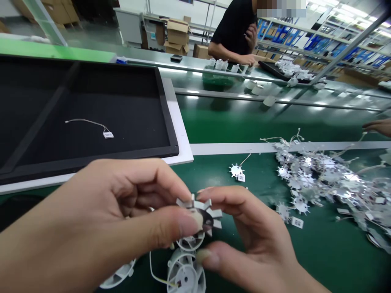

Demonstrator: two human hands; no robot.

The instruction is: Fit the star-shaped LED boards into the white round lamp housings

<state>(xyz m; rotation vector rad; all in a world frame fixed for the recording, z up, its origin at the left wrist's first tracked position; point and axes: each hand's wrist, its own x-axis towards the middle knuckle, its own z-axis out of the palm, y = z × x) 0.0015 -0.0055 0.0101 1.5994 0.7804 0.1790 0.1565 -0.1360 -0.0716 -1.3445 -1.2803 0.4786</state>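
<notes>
Between the thumb and index finger of my left hand (159, 215) is a small star-shaped metal piece (215, 217) with bent tabs around its rim. My right hand (250, 228) is close on the other side, its index fingertip at the piece's upper edge and its thumb held apart below. Whether that fingertip touches the piece I cannot tell. Beneath the hands stand white round spoked plastic housings; the nearest housing (186, 272) has a thin white wire (154, 270) at its centre. Another housing (119, 274) is partly hidden by my left hand.
Right of my hands lies a heap of star-shaped metal pieces (324, 175) with wires; a single piece (236, 170) lies apart. A wired white tag (108, 134) rests in a black tray (134, 110). Across the bench is a co-worker (235, 32); another person's hand (378, 127) shows at right.
</notes>
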